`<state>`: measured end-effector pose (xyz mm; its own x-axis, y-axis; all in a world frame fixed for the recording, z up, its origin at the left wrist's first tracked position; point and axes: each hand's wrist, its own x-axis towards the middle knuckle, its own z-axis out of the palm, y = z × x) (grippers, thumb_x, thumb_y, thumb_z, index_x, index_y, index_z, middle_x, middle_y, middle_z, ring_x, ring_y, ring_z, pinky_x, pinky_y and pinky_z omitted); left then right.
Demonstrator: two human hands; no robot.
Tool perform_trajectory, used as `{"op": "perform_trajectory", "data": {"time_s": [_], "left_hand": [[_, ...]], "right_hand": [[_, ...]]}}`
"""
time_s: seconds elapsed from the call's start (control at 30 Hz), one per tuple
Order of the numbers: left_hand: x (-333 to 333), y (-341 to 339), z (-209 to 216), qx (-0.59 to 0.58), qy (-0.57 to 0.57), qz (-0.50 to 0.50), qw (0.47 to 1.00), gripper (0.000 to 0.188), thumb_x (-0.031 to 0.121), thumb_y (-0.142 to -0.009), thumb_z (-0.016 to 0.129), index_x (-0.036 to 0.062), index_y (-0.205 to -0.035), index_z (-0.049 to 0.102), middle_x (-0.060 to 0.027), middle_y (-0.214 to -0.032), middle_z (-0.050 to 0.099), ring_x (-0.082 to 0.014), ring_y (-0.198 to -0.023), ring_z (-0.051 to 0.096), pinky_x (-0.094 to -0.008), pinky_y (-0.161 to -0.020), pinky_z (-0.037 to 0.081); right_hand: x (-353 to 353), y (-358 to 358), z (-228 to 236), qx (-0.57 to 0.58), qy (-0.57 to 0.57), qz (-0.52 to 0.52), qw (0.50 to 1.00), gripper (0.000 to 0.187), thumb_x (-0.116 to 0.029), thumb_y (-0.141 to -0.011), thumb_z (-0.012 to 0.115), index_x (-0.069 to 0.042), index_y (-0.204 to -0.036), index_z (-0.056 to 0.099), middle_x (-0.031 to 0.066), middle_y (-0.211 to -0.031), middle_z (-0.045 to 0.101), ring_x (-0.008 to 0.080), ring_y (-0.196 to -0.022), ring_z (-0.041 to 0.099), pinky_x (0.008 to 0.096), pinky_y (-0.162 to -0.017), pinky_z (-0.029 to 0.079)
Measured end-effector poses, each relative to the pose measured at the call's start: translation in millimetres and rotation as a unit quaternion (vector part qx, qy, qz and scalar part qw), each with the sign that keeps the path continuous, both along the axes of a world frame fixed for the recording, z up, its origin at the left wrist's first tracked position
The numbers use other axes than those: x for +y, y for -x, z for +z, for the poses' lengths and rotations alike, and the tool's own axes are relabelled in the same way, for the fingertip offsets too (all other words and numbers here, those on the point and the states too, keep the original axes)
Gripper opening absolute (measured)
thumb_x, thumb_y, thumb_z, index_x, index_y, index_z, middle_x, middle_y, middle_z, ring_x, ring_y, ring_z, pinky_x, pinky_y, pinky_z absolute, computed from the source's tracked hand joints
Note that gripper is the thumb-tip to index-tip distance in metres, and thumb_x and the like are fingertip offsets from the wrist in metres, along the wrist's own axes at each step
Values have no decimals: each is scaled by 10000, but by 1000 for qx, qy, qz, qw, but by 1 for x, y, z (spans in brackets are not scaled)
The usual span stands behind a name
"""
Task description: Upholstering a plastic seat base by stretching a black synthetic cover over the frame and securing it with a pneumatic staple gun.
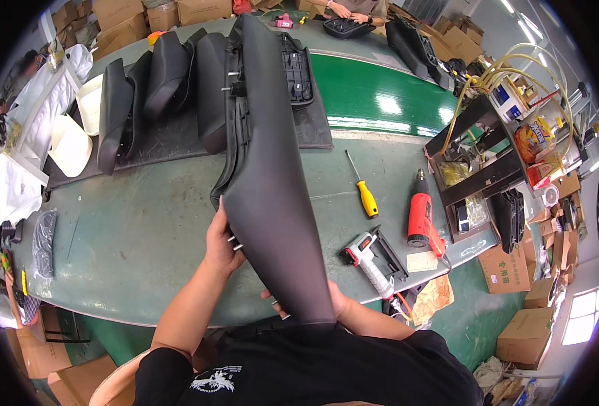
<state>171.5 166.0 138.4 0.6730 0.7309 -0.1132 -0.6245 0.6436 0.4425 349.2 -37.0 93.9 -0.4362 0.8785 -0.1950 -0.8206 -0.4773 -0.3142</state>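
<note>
A long black padded seat cushion (272, 176) with a smooth cover stands on its end, its near end close to my chest and its far end tilted away over the table. My left hand (223, 242) is closed round its left edge, beside a pair of protruding metal pins. At the near end, my right hand (338, 300) grips the right side; fingertips show on the left side and the rest is hidden beneath the cushion. Plastic framework and studs show along its left edge.
On the table (143, 243) lie a yellow-handled screwdriver (364, 193), a red heat gun (420, 213) and a staple gun (375, 264) with an air hose. More black cushions (167, 78) rest on a dark mat. A dark shelf (475, 149) stands right. Across the table, another person's hands (343, 12) handle a black part.
</note>
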Motion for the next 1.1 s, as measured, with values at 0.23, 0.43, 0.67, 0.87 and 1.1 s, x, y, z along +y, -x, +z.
{"op": "perform_trajectory", "data": {"time_s": [0.23, 0.43, 0.67, 0.87, 1.1], "left_hand": [[-15, 18, 51, 115, -121, 124, 978, 456, 265, -1153, 460, -13, -1511, 504, -133, -1467, 625, -277, -1338, 615, -435, -1143, 490], [-25, 19, 70, 319, -293, 131, 892, 524, 102, -1081, 610, -54, -1556, 455, -109, -1427, 633, -186, -1312, 601, -345, -1118, 464], [-18, 25, 76, 536, -483, 23, 692, 622, 246, -998, 674, 3, -1545, 506, -240, -1326, 643, -377, -1275, 626, -390, -1112, 459], [-36, 22, 76, 578, -522, -54, 625, 641, 305, -1001, 711, 4, -1534, 521, -224, -1363, 627, -364, -1275, 625, -395, -1098, 477], [-45, 16, 83, 526, -568, -83, 628, 747, 385, -896, 853, 18, -1489, 583, -173, -1340, 630, -321, -1244, 618, -370, -1052, 492]], "right_hand": [[10, -40, 42, -182, 59, -89, 978, 697, -548, -1122, 441, -13, -1566, 487, 93, -1491, 616, 215, -1355, 586, 372, -1180, 427], [26, -35, 39, -427, -33, -128, 895, 551, -422, -1173, 383, -63, -1585, 455, 30, -1320, 653, 100, -1135, 598, 319, -1006, 478], [29, -18, 9, -470, -34, -78, 879, 323, -119, -1070, 477, -33, -1308, 679, 24, -1124, 718, 112, -1005, 645, 301, -904, 539], [-1, -26, 30, -728, -37, -24, 684, 263, -147, -974, 668, 10, -1182, 703, 150, -847, 744, 232, -786, 760, 373, -746, 596], [-57, -101, 57, -948, -77, -95, 293, 478, -89, -872, 732, -15, -1337, 651, 185, -1110, 686, 377, -994, 687, 477, -890, 571]]}}
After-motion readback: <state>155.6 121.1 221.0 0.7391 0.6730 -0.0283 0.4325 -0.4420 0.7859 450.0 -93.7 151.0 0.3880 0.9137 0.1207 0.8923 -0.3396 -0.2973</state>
